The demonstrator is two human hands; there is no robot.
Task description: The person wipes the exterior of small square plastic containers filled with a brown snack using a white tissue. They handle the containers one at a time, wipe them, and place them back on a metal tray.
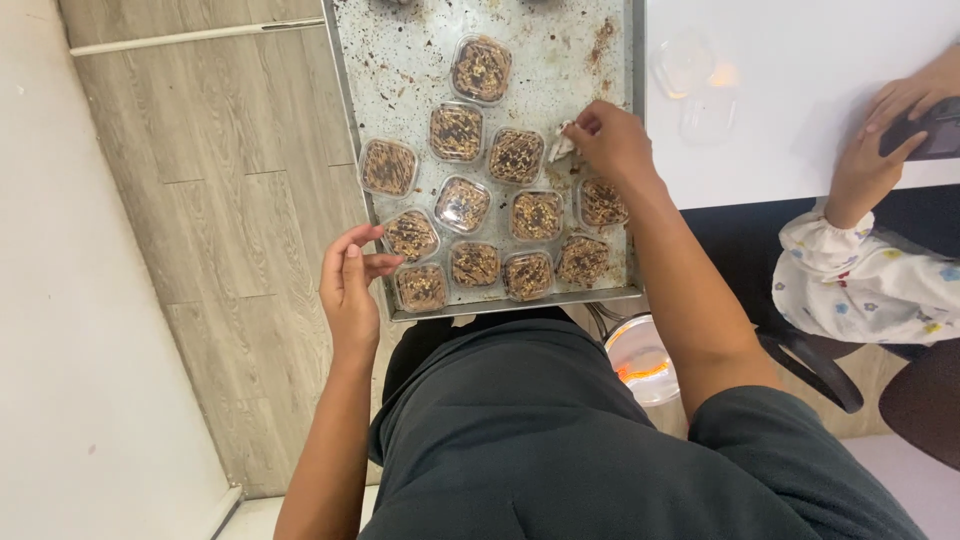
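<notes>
Your right hand [612, 140] pinches a small crumpled white scrap [560, 146], perhaps paper or a wipe, against the stained, crumb-flecked metal baking tray [400, 60], fingers closed on it just beside the clear plastic square tubs of brown, dark-drizzled dessert [515, 155]. Your left hand [350, 275] hovers half open at the tray's near left corner, fingers loosely curled, holding nothing, close to the nearest corner tub [411, 235]. By the look of it, you are wiping or picking debris from between the tubs; a clean follow-through would call for lifting the scrap clear without nudging the containers. Across the white worktop [800, 100], another person's hands [880, 140] in a patterned sleeve grip a dark device. Two faint clear lids [695, 80] lie there, hard to make out. The tray's far end is cut off.
</notes>
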